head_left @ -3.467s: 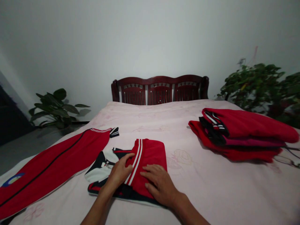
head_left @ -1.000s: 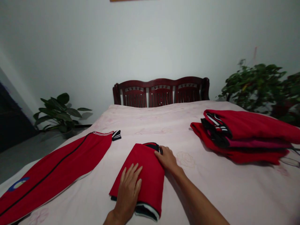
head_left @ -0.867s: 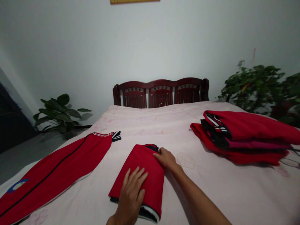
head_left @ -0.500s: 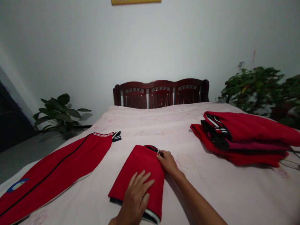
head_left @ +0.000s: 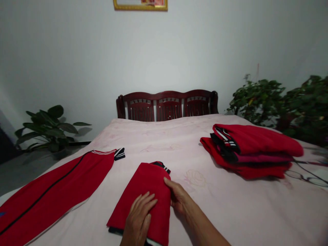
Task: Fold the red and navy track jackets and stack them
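A folded red jacket (head_left: 151, 181) with a dark, white-striped collar or cuff lies on the bed in front of me. My left hand (head_left: 139, 217) rests flat on top of it, fingers stretched out. At its right edge, my right hand (head_left: 178, 196) grips the cloth, thumb on top and the other fingers tucked underneath, partly hidden. To the left, another red garment (head_left: 64, 191) with a black stripe lies spread out, its striped cuff (head_left: 119, 153) pointing toward the headboard. A stack of folded red clothes (head_left: 256, 140) sits on the right side.
A pale pink flowered sheet (head_left: 159, 136) covers the bed, which has a dark wooden headboard (head_left: 167, 106). Eyeglasses (head_left: 307, 178) lie right of the stack. Leafy plants stand at the left (head_left: 51, 128) and right (head_left: 258, 102). A gold-edged frame (head_left: 140, 8) hangs on the wall.
My right hand has slid from the jacket's striped corner down along its right edge. The left hand stays flat on top. The camera view has shifted slightly right and up.
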Demonstrator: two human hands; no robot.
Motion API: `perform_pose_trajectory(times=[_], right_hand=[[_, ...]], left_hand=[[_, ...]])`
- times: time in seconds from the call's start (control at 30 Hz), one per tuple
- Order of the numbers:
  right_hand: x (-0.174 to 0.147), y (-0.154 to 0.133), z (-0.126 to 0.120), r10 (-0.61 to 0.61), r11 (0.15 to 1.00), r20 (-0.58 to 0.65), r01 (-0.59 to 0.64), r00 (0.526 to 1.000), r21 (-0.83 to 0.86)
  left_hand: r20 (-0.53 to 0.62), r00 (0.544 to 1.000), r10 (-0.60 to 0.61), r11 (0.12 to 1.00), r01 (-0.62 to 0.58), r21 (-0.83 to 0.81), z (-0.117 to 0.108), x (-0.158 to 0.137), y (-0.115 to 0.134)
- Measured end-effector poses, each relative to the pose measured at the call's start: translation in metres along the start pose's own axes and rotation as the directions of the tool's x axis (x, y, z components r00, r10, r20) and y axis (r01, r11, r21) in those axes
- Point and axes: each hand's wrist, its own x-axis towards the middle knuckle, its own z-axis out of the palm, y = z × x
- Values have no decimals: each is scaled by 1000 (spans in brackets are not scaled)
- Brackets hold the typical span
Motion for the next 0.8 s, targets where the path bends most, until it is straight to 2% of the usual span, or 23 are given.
perform_pose_trajectory(times=[0.07, 0.13, 0.3, 0.43, 0.53, 0.63, 0.7, 0.73, 0.8], right_hand=[[0, 7, 7, -169, 985, 58, 168, 984, 27], [1, 15, 13, -263, 962, 72, 256, 962, 89], [11, 28, 16, -78, 970, -28, 82, 997, 229], [9, 12, 7, -114, 952, -136, 148, 984, 270], [-5, -27, -4, -192, 935, -178, 235, 965, 267], [-24, -93, -19, -341, 894, -244, 393, 908, 215], [-37, -149, -31, -491, 826, -296, 546, 819, 141], [-43, -180, -38, -574, 772, -318, 628, 755, 96], [-54, -242, -51, -709, 648, -334, 761, 621, 40]], left_hand=[[-22, 1000, -18, 1000, 18, -9, 1, -1, -2], [-34, 999, -39, 999, 38, -21, 2, -1, -3], [-85, 991, -107, 990, 98, -103, 1, -3, -1], [-246, 951, -190, 970, 142, -199, 1, -7, -2], [-315, 900, -301, 941, 226, -252, 1, -10, -8], [-282, 836, -471, 867, 378, -326, 3, -10, -13], [-224, 812, -539, 818, 442, -367, 5, -10, -17], [-205, 812, -546, 810, 449, -378, 5, -9, -18], [-155, 844, -514, 820, 430, -378, 5, -8, -21]])
